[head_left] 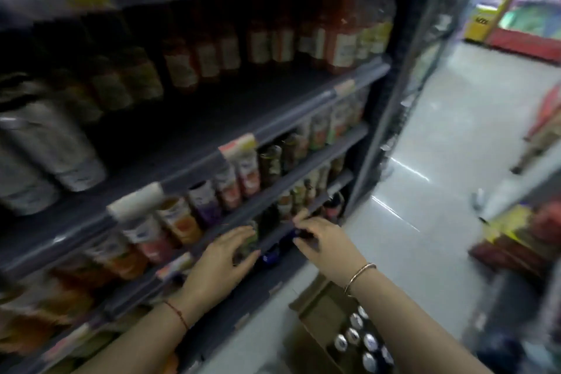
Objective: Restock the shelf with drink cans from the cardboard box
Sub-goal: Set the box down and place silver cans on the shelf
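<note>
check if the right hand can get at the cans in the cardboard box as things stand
Probably yes. The cardboard box sits open under that forearm, the can tops uncovered. But the right hand seems to grip a dark can, so it must let go first.

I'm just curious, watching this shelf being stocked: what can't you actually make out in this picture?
Head view only.
- Bottle labels: motion blur smears the print.
- Whatever the right hand touches: the hand itself hides it.
- Cardboard box: the right forearm and the bottom edge cut it off, so its cans can't be counted.
</note>
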`<state>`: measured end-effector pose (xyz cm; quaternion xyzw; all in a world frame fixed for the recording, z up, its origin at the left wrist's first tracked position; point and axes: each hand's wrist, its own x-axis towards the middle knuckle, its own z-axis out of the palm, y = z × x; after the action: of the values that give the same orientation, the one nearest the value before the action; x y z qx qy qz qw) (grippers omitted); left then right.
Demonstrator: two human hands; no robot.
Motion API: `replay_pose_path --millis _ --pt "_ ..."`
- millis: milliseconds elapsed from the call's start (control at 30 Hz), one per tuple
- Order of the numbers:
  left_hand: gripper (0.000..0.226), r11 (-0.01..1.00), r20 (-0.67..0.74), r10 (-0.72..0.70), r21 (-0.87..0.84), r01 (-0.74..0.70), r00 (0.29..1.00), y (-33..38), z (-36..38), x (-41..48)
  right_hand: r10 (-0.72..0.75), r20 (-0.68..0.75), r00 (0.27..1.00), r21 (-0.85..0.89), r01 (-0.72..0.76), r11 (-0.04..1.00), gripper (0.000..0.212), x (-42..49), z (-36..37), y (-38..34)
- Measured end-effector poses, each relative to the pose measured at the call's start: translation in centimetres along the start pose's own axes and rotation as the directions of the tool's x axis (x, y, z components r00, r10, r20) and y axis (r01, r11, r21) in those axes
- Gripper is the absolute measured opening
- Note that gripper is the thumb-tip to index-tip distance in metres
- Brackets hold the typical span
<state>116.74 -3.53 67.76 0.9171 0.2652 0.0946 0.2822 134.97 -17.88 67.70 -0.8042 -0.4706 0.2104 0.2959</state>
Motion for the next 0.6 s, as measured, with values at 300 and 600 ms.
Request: replay_pose_path --millis 300,600 --pt "0.044 0.930 0.525 0.340 -0.061 -0.363 0.781 0.9 23.8 7.8 0.503 -0.026 0.864 -0.036 -0.503 0.863 0.028 -9.5 8.8 20.3" --pt "0.046 0.808 0.740 0.457 -0.114 -0.578 0.494 -8.2 52.5 10.1 0.724 -0.042 0.689 0.044 -0.723 0.690 0.028 -15.0 28.4 43.0"
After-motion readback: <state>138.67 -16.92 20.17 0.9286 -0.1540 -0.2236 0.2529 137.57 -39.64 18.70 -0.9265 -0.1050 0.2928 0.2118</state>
